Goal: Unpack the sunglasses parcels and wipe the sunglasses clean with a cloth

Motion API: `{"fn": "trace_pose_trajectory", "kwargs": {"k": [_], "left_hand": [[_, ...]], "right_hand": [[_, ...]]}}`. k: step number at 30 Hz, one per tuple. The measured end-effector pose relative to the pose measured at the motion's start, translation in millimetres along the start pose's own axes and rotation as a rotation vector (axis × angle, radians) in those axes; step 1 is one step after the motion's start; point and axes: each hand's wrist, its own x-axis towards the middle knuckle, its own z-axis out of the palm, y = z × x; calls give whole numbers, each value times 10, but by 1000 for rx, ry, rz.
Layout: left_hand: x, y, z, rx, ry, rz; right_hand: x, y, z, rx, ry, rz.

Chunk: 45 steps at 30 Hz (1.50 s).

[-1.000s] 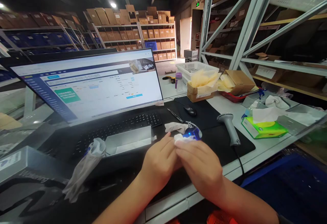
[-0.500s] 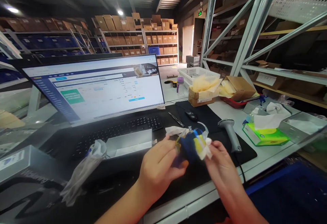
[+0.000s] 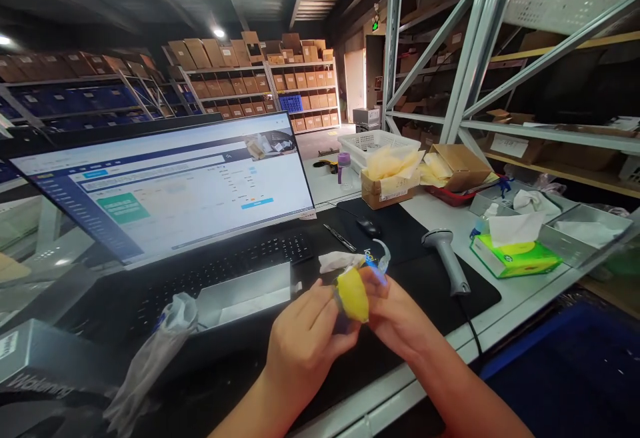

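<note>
Over the dark desk mat, my left hand is closed around a small yellow and dark blue item whose kind I cannot make out. Fingers of my right hand are curled against its other side, at a shiny blue-violet part. A clear curved strip stands up just beyond the right fingers; whether it is joined to the item is unclear. Behind the left fingers is a crumpled white piece, like tissue or soft wrapping. An open silver-grey box lies left of my hands.
A monitor and black keyboard stand ahead. A pen-like tool, mouse and grey barcode scanner lie on the mat. Rightward is a green tissue box. A plastic bag and grey box are left.
The item has turned, so its yellow side now faces me. My right hand has come in closer to my left. The white scrap at my right fingertips is out of sight. The view has shifted.
</note>
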Motion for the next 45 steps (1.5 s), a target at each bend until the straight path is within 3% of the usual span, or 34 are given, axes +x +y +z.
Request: {"fn": "trace_pose_trajectory", "kwargs": {"k": [7, 13, 18, 22, 30, 35, 40, 45], "left_hand": [[-8, 24, -10, 43, -45, -3], [-30, 10, 10, 47, -51, -51], [-21, -11, 20, 67, -32, -63], [-14, -8, 29, 79, -52, -71], [-35, -29, -9, 51, -94, -92], [-43, -39, 25, 1, -52, -60], [-74, -26, 51, -90, -17, -133], [-39, -12, -47, -319, 106, -517]], "right_hand": [[160, -51, -45, 151, 29, -16], [152, -41, -34, 71, 64, -169], [90, -80, 9, -59, 20, -51], [96, -160, -120, -63, 99, -132], [-70, -181, -125, -530, -47, -123], [-68, -323, -188, -652, -137, -154], [-49, -254, -144, -911, -234, -340], [-6, 41, 93, -1080, -276, -720]]}}
